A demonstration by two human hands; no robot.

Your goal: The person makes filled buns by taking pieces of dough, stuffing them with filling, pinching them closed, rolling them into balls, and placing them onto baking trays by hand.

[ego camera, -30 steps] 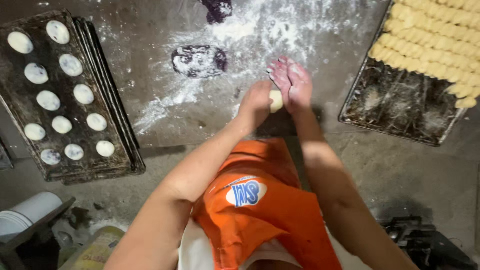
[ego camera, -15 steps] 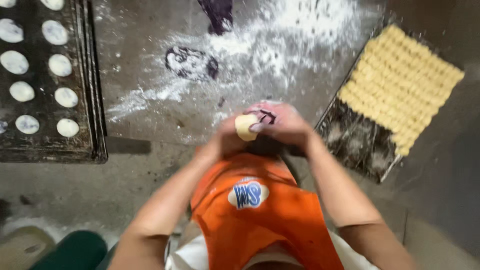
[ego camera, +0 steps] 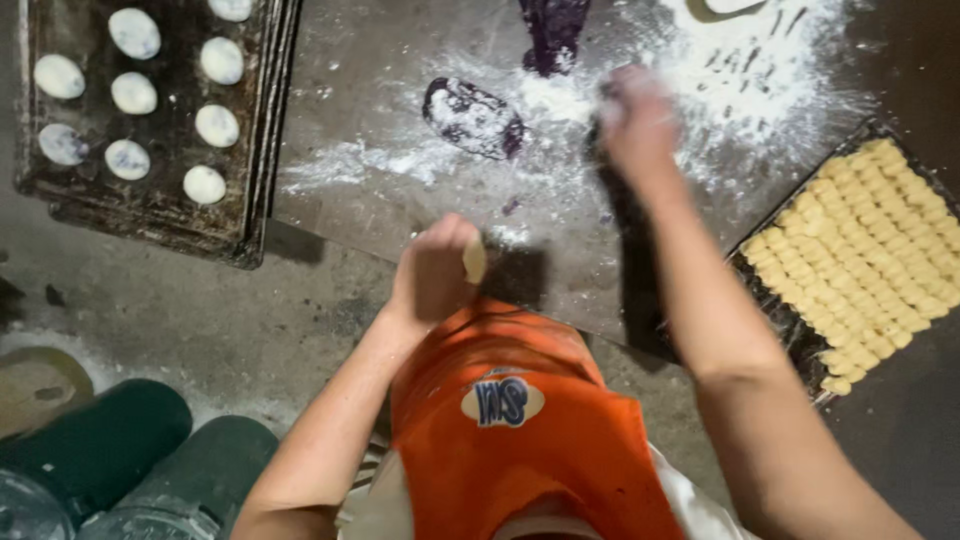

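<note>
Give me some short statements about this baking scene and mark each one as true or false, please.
1. The left hand holds a small piece of pale dough. True.
2. The right hand rests on the tray of yellow pieces. False: it is over the floured surface, apart from that tray.
3. The dark tray on the left carries round white dough pieces. True.
4. The person wears a blue apron. False: the apron is orange.
5. A purple lump lies in the flour. True.
</note>
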